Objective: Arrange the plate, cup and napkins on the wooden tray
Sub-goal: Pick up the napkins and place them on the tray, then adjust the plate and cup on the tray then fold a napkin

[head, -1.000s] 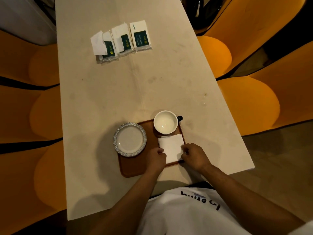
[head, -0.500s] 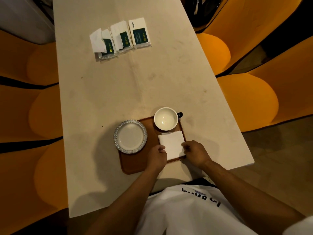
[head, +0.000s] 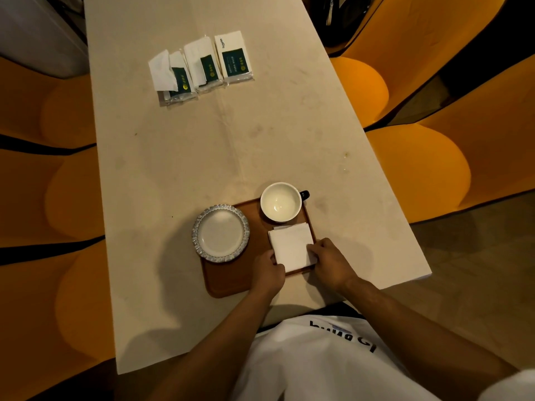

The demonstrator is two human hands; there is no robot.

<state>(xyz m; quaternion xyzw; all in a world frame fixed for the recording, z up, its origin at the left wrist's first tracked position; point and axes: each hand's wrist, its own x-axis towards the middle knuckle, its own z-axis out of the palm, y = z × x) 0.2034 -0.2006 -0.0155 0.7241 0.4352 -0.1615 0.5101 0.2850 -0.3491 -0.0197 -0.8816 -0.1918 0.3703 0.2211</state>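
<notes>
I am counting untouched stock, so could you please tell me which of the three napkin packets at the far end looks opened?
The leftmost green-labelled plastic napkin packet: a loose white napkin sticks out over it.

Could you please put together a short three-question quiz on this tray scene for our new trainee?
1. True or false: the cup stands on the wooden tray, beyond the folded napkins.
2. Which hands touch the folded napkins? A) only the left hand B) only the right hand C) both
3. Fill in: the plate overhangs the tray's ____ edge.

Key:
1. True.
2. C: each hand rests at a near corner of the stack.
3. Left. The napkin packs at the far end of the table lie untouched.
</notes>
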